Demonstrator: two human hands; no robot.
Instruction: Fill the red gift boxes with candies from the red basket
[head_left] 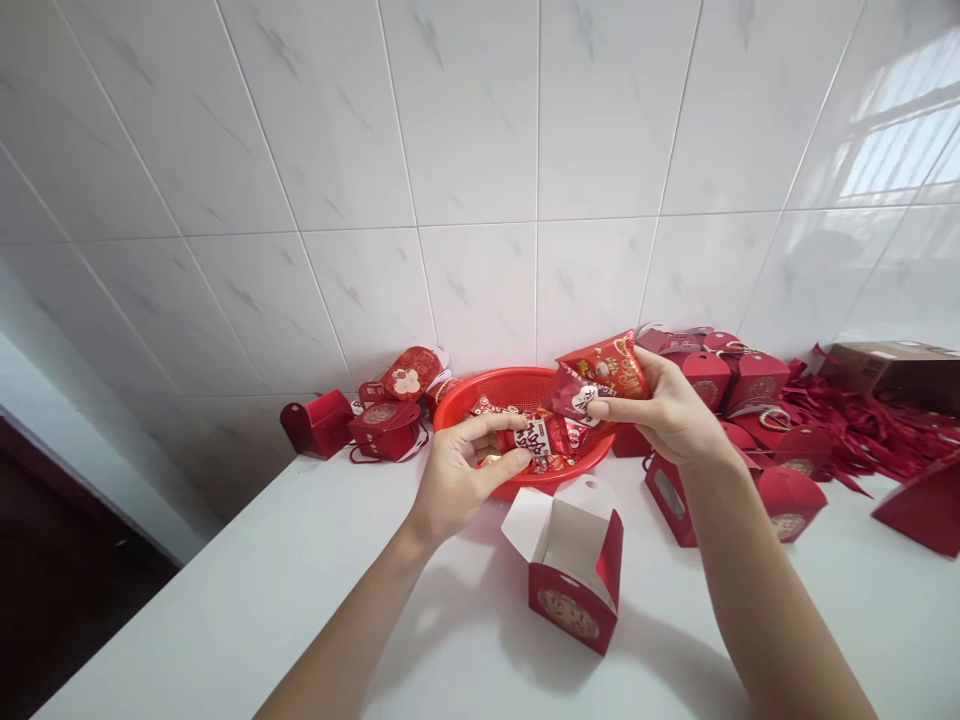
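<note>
Both arms run off the bottom edge. On the white counter (300, 600), the open box (571, 605) is nearest, flaps up; its floor is hard to see.

Past it, the left hand (454, 485) points toward 1 o'clock and pinches a small sweet (538, 440) between thumb and fingers. The sweet is at 2 o'clock from that hand; fingers cover part of it. The right hand (667, 412) leans in toward 11 o'clock, gripping a dark red packet (570, 397) and a shiny red packet (615, 365) at its 10 o'clock. The dark one hides part of the shiny one. The open box is at 7 o'clock from this hand.

Behind is the red basket (480, 382). Hands and packets hide many of its other sweets (576, 437), so I can't count them.

Farther off, red boxes (386, 425) sit at the basket's 9 o'clock and more at 3 o'clock, then ribbons (877, 430). A brown box (892, 368) is cut off by the edge.
</note>
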